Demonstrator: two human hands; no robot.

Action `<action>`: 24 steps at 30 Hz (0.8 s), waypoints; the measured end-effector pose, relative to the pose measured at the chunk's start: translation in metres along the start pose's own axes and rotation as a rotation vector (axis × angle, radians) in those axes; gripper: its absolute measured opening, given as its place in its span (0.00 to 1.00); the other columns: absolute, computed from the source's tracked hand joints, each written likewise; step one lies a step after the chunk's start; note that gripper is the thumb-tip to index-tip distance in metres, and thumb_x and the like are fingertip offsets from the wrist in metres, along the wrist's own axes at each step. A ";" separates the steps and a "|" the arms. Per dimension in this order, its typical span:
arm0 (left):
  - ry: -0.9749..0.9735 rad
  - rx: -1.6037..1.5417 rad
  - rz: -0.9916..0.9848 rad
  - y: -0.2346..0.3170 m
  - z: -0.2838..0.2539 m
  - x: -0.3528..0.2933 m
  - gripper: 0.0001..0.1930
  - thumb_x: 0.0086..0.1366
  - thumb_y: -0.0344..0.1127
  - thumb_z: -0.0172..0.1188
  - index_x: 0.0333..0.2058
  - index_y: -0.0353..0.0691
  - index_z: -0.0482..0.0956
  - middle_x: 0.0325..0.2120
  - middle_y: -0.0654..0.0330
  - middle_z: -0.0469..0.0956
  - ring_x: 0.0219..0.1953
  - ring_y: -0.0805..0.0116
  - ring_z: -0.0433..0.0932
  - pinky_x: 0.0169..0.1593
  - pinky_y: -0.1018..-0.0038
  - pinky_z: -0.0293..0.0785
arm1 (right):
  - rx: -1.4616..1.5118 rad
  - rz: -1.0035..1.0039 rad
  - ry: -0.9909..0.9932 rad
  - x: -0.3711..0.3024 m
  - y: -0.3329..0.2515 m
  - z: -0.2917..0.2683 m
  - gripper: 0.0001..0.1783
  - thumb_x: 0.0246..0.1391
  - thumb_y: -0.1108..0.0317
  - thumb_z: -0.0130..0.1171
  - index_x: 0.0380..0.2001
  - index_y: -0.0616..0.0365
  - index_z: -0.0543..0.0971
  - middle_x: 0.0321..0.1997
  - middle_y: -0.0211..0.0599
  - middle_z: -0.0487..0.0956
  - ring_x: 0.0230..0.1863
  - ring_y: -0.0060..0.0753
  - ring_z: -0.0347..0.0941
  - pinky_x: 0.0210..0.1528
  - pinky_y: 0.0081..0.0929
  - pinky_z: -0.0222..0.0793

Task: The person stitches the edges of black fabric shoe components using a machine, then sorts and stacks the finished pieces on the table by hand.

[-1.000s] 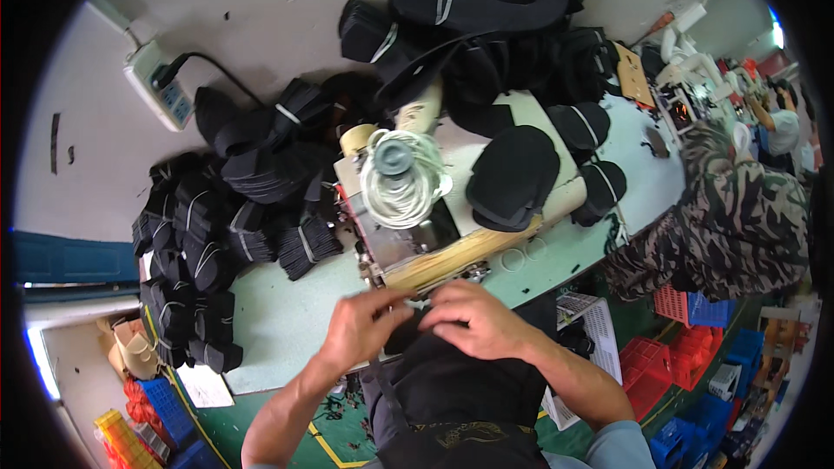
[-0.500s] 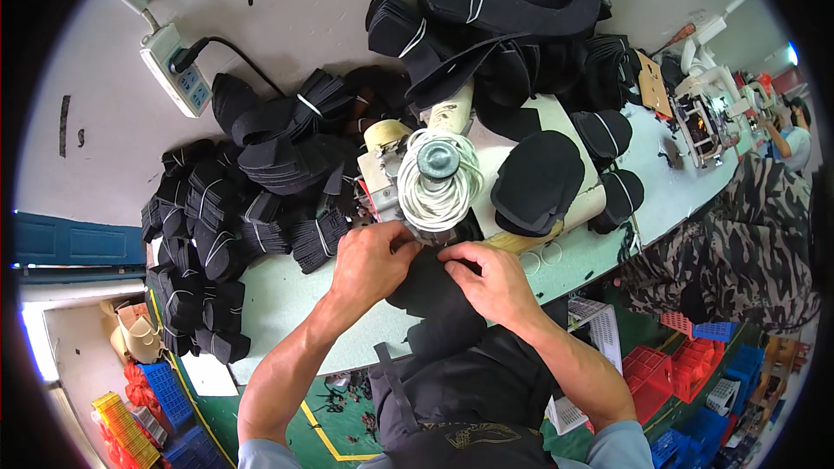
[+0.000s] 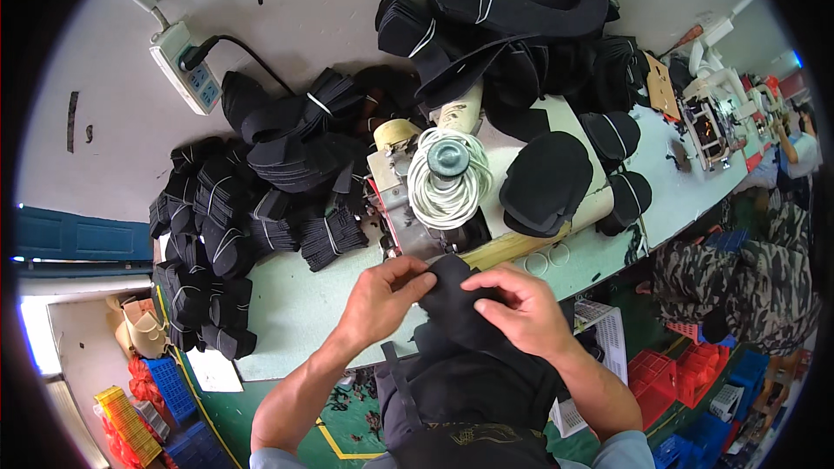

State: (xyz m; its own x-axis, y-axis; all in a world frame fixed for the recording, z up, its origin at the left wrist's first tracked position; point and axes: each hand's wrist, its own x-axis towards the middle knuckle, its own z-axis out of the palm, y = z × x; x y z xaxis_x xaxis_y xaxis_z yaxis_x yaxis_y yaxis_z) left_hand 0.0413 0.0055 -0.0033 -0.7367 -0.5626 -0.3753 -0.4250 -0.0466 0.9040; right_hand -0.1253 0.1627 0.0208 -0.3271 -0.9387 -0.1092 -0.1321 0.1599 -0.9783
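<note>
My left hand (image 3: 382, 300) and my right hand (image 3: 517, 308) both pinch a black fabric piece (image 3: 452, 295) held just in front of the sewing machine (image 3: 434, 208). The fabric hangs down toward my lap, where more black cloth (image 3: 469, 382) lies. A cone of white thread (image 3: 449, 175) sits on top of the machine, right behind my fingers. A stack of black oval pieces (image 3: 547, 182) rests on the machine's arm to the right.
Bundles of black fabric pieces (image 3: 234, 226) crowd the left of the pale green table (image 3: 295, 313), and a bigger heap (image 3: 521, 26) lies behind the machine. A power strip (image 3: 187, 65) hangs on the wall. Another person in camouflage (image 3: 747, 278) sits at right. Coloured crates (image 3: 695, 373) stand below.
Both hands have lifted the black piece up off the table edge toward the machine, and my view has moved closer over the work.
</note>
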 end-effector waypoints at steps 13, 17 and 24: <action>0.168 -0.034 -0.081 0.007 0.012 0.023 0.12 0.62 0.32 0.64 0.41 0.30 0.80 0.29 0.58 0.83 0.28 0.76 0.79 0.34 0.78 0.77 | -0.079 0.063 0.227 0.007 0.013 0.007 0.15 0.54 0.77 0.57 0.46 0.61 0.79 0.40 0.26 0.78 0.29 0.12 0.68 0.33 0.13 0.64; -0.061 -0.204 -0.217 0.003 0.002 0.010 0.16 0.63 0.36 0.64 0.45 0.32 0.80 0.28 0.61 0.83 0.30 0.75 0.79 0.35 0.77 0.76 | 0.176 0.217 0.181 -0.007 0.006 0.017 0.19 0.51 0.78 0.59 0.48 0.60 0.77 0.45 0.29 0.78 0.29 0.11 0.68 0.30 0.13 0.65; 0.114 0.460 -0.034 0.013 -0.012 0.026 0.12 0.59 0.40 0.63 0.34 0.37 0.84 0.24 0.54 0.83 0.28 0.60 0.83 0.35 0.67 0.77 | 0.743 0.453 0.108 0.002 0.025 0.059 0.22 0.58 0.74 0.59 0.57 0.61 0.72 0.46 0.31 0.77 0.37 0.16 0.74 0.37 0.16 0.72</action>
State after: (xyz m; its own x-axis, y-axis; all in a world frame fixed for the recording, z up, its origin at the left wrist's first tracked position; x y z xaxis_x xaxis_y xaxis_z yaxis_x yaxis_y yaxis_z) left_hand 0.0227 -0.0197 0.0010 -0.6664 -0.6557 -0.3550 -0.6559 0.2892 0.6972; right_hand -0.0745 0.1469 -0.0140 -0.2922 -0.7928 -0.5349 0.6631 0.2350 -0.7106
